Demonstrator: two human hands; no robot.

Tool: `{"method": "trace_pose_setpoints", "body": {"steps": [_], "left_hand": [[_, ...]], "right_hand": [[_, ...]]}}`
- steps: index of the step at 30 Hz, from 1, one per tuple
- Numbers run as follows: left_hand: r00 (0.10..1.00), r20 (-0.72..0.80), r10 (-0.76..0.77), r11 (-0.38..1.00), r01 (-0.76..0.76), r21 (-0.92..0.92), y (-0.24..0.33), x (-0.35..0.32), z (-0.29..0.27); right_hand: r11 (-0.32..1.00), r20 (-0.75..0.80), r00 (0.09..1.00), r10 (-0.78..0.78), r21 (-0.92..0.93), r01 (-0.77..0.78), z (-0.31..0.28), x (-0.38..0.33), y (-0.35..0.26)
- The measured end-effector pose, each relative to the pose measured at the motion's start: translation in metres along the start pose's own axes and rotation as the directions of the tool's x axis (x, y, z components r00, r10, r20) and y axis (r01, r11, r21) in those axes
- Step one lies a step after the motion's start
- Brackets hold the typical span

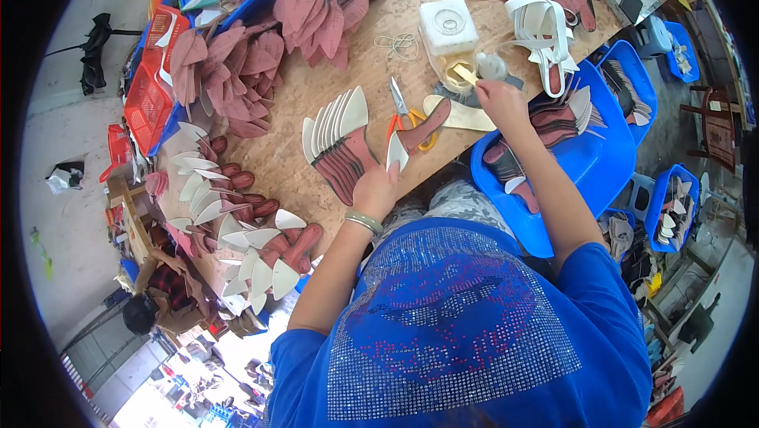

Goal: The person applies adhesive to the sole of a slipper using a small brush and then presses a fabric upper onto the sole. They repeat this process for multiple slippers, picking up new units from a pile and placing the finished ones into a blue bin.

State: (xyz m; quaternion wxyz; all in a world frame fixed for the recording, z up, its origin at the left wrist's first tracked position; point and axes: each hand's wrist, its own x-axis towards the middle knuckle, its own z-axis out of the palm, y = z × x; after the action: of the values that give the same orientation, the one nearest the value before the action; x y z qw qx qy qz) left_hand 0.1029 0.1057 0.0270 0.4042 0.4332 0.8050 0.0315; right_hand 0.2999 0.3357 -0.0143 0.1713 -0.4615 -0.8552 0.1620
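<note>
My left hand (378,189), with a pale bangle at its wrist, is at the near edge of the wooden table. Its fingers close on the white tip of a dark red shoe insole (428,125), which lies partly over orange-handled scissors (405,118). Beside that hand, several white-tipped red insoles (341,155) are fanned in an overlapping row. My right hand (500,101) grips a pale yellow flat stick or brush (466,74). Its end is at the mouth of a small glue pot (457,67). A cream sole-shaped piece (466,114) lies below the right hand.
A white box-like block (448,25) stands behind the pot. White straps (540,21) are bundled at the far right. Heaps of red insoles (324,9) fill the far left, with white-tipped ones (253,258) along the left edge. Blue tubs (605,163) stand off the table's right side.
</note>
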Motion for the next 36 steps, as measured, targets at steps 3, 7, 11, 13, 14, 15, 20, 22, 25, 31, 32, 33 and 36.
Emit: {"method": "trace_pose_setpoints", "body": {"steps": [3, 7, 11, 13, 14, 15, 20, 22, 25, 31, 32, 33, 36], "left_hand": [[0.999, -0.043, -0.032, 0.906, 0.01, -0.424, -0.01, 0.005, 0.012], [0.97, 0.182, -0.164, 0.51, 0.241, -0.826, 0.0, 0.004, 0.013], [0.958, 0.218, -0.188, 0.426, 0.28, -0.861, 0.007, 0.001, 0.005], [0.957, 0.22, -0.186, 0.41, 0.28, -0.868, 0.007, 0.001, 0.004], [0.958, 0.221, -0.184, 0.403, 0.279, -0.872, 0.007, 0.001, 0.003], [0.957, 0.225, -0.184, 0.395, 0.281, -0.875, 0.007, 0.001, 0.002], [0.951, 0.249, -0.183, 0.324, 0.297, -0.898, 0.004, 0.002, 0.001], [0.949, 0.261, -0.178, 0.29, 0.304, -0.907, 0.002, 0.004, 0.002], [0.948, 0.27, -0.17, 0.262, 0.307, -0.915, -0.001, 0.006, 0.0], [0.95, 0.274, -0.149, 0.306, 0.308, -0.901, -0.007, 0.009, 0.002], [0.953, 0.269, -0.142, 0.323, 0.301, -0.897, -0.007, 0.009, 0.001], [0.954, 0.261, -0.145, 0.346, 0.296, -0.89, -0.006, 0.009, 0.001], [0.962, 0.231, -0.148, 0.418, 0.273, -0.866, -0.002, 0.008, -0.001]], "right_hand": [[0.992, 0.09, 0.995, -0.04, -0.116, 0.051, 0.008, 0.014, 0.001], [0.986, 0.11, 0.992, -0.06, -0.146, 0.076, 0.008, 0.014, 0.002], [0.983, 0.166, 0.985, -0.038, -0.17, 0.066, -0.008, -0.003, 0.005], [0.995, 0.188, 0.982, 0.034, -0.099, -0.015, -0.025, -0.014, 0.002], [0.996, 0.2, 0.977, 0.07, -0.065, -0.058, -0.033, -0.022, 0.001], [0.991, 0.237, 0.966, 0.105, 0.052, -0.121, -0.036, -0.032, 0.003], [0.722, 0.469, 0.87, 0.151, 0.548, -0.421, -0.029, -0.09, 0.012], [0.743, 0.476, 0.874, 0.097, 0.549, -0.382, -0.027, -0.105, -0.005], [0.76, 0.508, 0.862, -0.006, 0.562, -0.326, -0.022, -0.111, -0.022], [0.827, 0.435, 0.891, 0.129, 0.449, -0.339, -0.012, -0.094, -0.002], [0.827, 0.425, 0.893, 0.152, 0.439, -0.35, -0.011, -0.089, 0.002], [0.808, 0.449, 0.866, 0.219, 0.414, -0.419, -0.01, -0.083, 0.005], [0.831, 0.504, 0.822, 0.266, 0.311, -0.46, -0.013, -0.061, 0.013]]}}
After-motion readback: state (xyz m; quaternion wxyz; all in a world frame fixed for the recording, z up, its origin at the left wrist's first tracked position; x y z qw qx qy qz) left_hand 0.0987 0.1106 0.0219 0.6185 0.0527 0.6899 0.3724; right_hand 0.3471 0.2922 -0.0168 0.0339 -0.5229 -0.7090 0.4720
